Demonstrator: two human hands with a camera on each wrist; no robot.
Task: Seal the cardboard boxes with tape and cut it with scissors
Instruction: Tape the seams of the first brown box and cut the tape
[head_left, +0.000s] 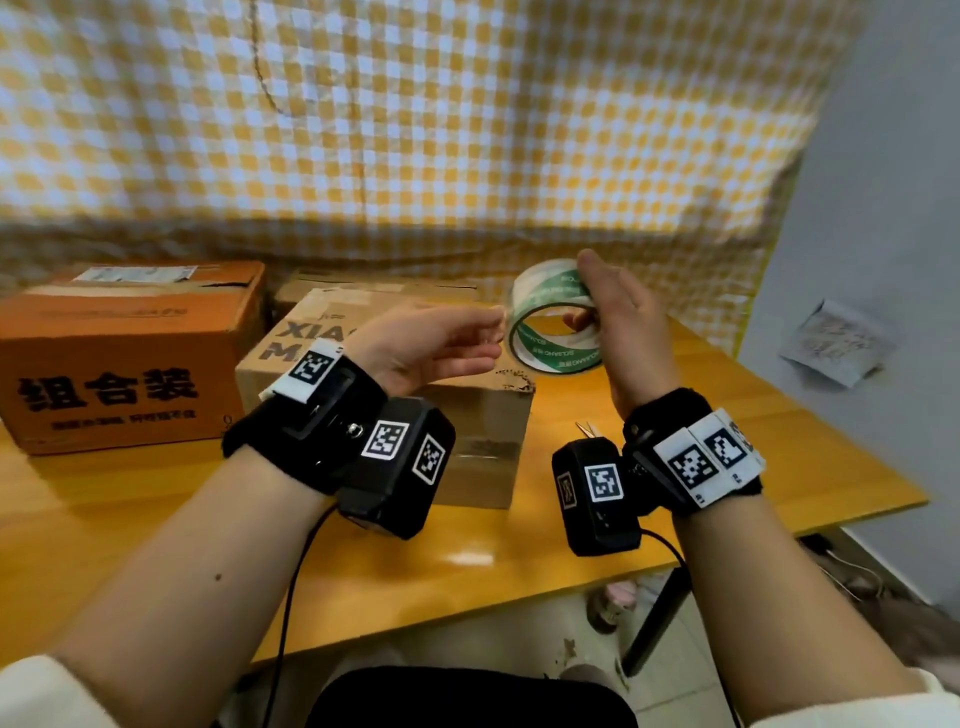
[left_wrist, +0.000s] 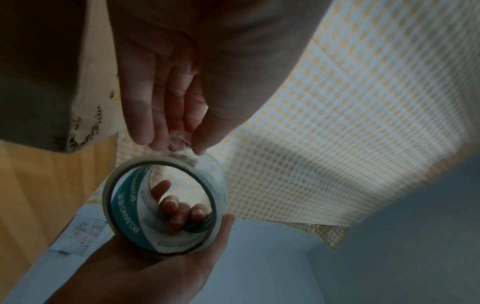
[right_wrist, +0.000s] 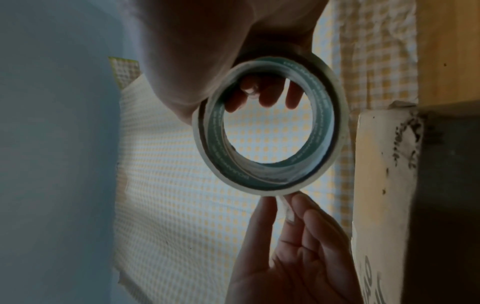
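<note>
Above the brown cardboard box (head_left: 470, 415), right hand (head_left: 623, 322) grips the glossy tape ring (head_left: 550, 317); left hand (head_left: 426, 345) pinches its end.

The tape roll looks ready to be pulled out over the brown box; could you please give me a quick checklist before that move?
1. Right hand holds the tape roll, fingers through its core: ok.
2. Left hand pinches the free tape end between thumb and fingers: ok.
3. Roll lifted off the table: ok.
4. Brown box close under the hands: ok.
5. Top flaps shut flat: cannot tell, the left hand covers them.
6. Scissors within reach: ok, tips show behind the right wrist camera.
</note>
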